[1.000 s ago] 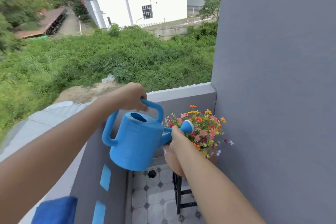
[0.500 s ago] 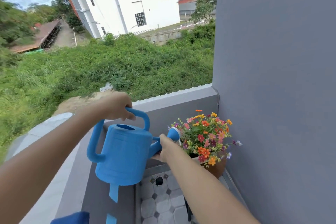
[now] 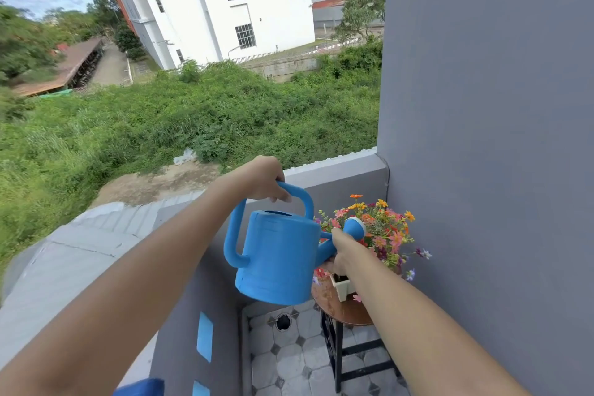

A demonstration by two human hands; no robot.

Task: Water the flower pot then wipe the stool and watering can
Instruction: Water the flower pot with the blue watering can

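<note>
Head view: L hand (image 3: 262,178) had fingers curled round top handle of blue watering can (image 3: 279,262), held in air above balcony floor. R hand (image 3: 342,249) gripped its spout, rose beside the flower pot (image 3: 377,235) on round brown stool (image 3: 345,310) by grey wall (image 3: 488,138).
</note>
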